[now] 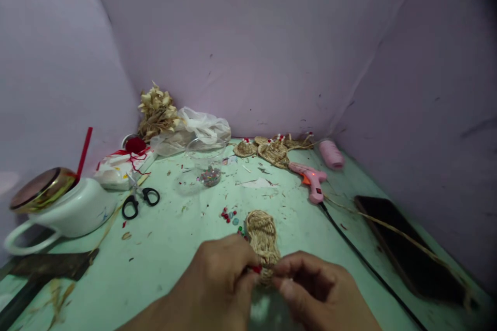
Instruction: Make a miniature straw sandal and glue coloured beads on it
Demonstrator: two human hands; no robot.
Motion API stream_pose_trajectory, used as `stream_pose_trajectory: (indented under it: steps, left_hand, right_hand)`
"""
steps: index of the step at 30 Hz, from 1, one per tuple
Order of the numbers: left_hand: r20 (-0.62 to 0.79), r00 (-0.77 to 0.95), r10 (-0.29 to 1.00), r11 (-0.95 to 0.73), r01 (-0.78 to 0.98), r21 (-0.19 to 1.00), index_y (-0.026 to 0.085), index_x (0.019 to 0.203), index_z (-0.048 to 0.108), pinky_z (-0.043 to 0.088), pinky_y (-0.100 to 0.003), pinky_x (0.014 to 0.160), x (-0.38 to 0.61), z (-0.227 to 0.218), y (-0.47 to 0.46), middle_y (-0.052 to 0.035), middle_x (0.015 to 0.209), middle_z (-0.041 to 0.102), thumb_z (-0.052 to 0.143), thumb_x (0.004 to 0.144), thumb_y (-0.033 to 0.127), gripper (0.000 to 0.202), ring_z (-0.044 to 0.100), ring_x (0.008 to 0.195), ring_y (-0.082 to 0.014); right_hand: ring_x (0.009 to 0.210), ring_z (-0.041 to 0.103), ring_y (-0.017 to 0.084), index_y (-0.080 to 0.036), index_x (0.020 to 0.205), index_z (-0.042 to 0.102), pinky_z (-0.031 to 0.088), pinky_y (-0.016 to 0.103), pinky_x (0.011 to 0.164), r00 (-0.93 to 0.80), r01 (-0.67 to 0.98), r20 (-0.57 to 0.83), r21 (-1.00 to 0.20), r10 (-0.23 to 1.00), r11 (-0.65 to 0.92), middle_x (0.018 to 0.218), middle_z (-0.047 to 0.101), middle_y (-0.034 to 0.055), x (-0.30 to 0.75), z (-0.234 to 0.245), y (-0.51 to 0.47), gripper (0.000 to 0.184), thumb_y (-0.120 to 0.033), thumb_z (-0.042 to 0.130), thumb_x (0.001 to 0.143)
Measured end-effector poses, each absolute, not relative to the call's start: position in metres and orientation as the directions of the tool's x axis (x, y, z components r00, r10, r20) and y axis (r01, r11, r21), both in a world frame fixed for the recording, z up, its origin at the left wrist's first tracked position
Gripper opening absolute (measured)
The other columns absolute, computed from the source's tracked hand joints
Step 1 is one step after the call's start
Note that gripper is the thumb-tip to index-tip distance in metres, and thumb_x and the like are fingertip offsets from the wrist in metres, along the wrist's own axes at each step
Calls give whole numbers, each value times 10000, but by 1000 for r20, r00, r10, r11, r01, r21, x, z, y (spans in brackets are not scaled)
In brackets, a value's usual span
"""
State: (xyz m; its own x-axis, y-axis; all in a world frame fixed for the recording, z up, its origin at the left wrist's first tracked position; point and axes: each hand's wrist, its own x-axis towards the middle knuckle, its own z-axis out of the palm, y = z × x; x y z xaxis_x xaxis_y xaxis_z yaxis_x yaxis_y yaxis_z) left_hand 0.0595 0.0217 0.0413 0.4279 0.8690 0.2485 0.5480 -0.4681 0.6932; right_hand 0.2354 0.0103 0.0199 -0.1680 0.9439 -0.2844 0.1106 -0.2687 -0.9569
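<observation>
A small woven jute piece point(263, 238), oval and tan, lies on the pale green table point(174, 248) near the front. My left hand point(221, 274) is closed at its near end, pinching something small and red against it. My right hand point(314, 284) is closed too, fingers pinched on the same near end of the jute piece. A few loose red and teal beads point(229, 215) lie just beyond the left hand.
A pink glue gun point(310, 178) with a black cord, a pink thread spool point(331, 154), finished jute pieces point(272, 151), a clear bead cup point(207, 165), black scissors point(140, 200), a white mug point(66, 207) and a dark phone point(404, 248) surround the hands.
</observation>
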Motion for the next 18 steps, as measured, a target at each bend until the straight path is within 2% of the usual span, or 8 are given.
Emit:
stream_pose_trajectory:
  steps: [3,5,8,15,18]
  left_hand:
    - [472,470,746,-658,409,632,155,674,570,368,-198,487,66,21,17,-25,598,561,424,686,74,168,527,542,-115]
    - [527,463,712,-697,384,605,155,663,559,354,-196,467,67,11,19,-24,582,544,414,666,63,172,514,521,-112]
    - [555,436,708,-704,376,603,158,682,556,356,-200,469,67,3,22,-27,585,546,416,662,62,171,515,522,-116]
    - [553,473,686,-711,276,646,158,702,548,392,-206,502,64,-4,22,-46,615,570,429,772,109,147,540,552,-121]
    - [558,454,695,-696,232,679,150,685,571,410,-205,513,64,3,22,-54,614,587,470,770,117,136,553,560,-123]
  right_hand:
    - [404,362,42,-148,651,665,277,154,367,-204,22,-328,-944,923,-330,501,530,-29,227,11,8,249,-382,733,596]
    - [386,344,35,-150,636,668,250,153,352,-206,-34,-337,-936,919,-351,482,511,-37,223,7,7,248,-388,732,601]
    - [371,350,33,-143,623,673,258,157,348,-195,-78,-313,-940,930,-333,469,514,-33,221,6,5,287,-426,722,608]
    - [390,454,63,-132,653,639,383,195,401,-292,-102,-268,-946,918,-308,538,570,2,226,6,7,402,-528,690,606]
    - [388,442,61,-135,662,617,390,201,405,-277,-94,-241,-957,930,-275,547,555,-3,226,4,6,408,-538,667,627]
